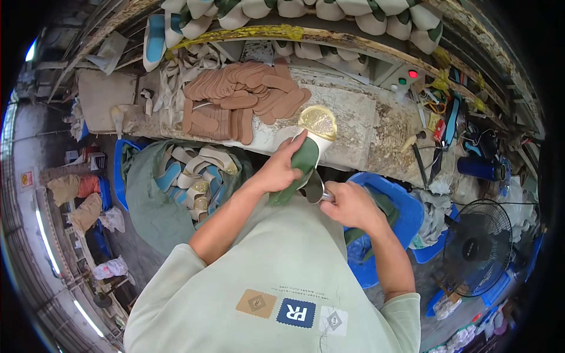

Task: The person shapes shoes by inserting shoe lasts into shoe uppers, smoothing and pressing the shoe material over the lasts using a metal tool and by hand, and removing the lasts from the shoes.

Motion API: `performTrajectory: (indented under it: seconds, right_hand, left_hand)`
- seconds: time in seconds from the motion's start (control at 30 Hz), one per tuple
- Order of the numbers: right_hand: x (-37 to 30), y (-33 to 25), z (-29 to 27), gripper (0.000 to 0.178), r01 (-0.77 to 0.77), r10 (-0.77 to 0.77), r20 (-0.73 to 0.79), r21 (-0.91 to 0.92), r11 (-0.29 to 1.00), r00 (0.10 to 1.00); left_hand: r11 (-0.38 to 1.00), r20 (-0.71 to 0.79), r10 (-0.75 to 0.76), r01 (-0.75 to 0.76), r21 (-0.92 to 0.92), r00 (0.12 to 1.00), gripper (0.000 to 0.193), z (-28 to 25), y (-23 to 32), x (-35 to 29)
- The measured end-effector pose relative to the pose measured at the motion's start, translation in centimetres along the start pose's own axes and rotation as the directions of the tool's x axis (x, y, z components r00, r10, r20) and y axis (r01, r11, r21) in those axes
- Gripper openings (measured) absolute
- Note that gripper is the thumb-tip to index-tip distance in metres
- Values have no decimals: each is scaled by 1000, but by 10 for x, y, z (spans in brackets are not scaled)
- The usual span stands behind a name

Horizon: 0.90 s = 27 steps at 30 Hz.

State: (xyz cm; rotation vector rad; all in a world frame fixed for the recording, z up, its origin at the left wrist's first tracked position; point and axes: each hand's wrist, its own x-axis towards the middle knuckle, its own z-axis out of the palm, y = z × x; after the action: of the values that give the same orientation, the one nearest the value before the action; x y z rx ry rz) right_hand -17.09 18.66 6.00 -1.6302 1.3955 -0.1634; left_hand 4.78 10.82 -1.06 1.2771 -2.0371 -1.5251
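Note:
My left hand (275, 169) grips a pale shoe (318, 122) with a gold glittery toe, which points away from me. A green shoe last (304, 156) sits in the shoe, its narrow end toward my apron. My right hand (356, 206) is closed round the handle of a curved metal shoehorn-like tool (314, 187). The tool's broad blade is against the heel end of the shoe and last; where exactly it touches is partly hidden. Both hands are held in front of my body, at the near edge of the worn workbench (347, 150).
Brown insoles (220, 85) lie heaped on the bench. On the left, a green sack (144, 200) holds finished-looking shoes. A blue bin (406, 217) with green lasts stands at right, near a black fan (478, 247). Shoes on lasts (371, 23) line the shelf above.

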Motion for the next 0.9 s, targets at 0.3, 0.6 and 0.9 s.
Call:
performTrajectory:
  seconds: [0.3, 0.6, 0.9]
  right_hand:
    - [12, 41, 54, 33, -180, 213, -13, 484, 856, 977]
    - [62, 76, 167, 33, -304, 562, -324, 587, 751, 761]
    - [69, 69, 142, 42, -509, 720, 10, 715, 480, 694]
  left_hand:
    - [506, 188, -552, 505, -699, 813, 100, -9, -3, 70]
    - [512, -20, -804, 673, -534, 595, 84, 84, -95, 148]
    - [459, -439, -783, 886, 68, 440, 101, 121, -73, 157]
